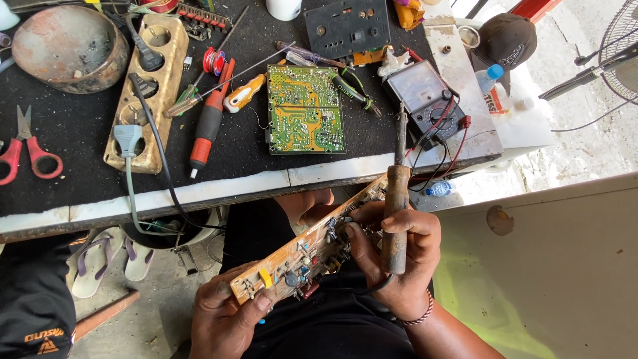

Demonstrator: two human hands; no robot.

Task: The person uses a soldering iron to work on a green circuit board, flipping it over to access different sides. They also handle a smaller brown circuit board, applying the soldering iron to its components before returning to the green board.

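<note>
Black matting covers the worktop (80, 133), with a green circuit board (306, 110) and a multimeter (425, 100) near its front edge and red scissors (26, 149) toward the left end. Below that front edge, over the person's lap, the left hand (226, 316) pinches one end of an orange circuit board (306, 249) between thumb and fingers. The right hand (399, 259) curls shut around a wooden-handled soldering iron (397, 199), fingertips touching the board's components.

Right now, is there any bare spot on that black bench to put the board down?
Yes: bare mat between the red scissors and the power strip, and a smaller patch below the green circuit board. Around the screwdrivers and multimeter it is crowded.
</note>
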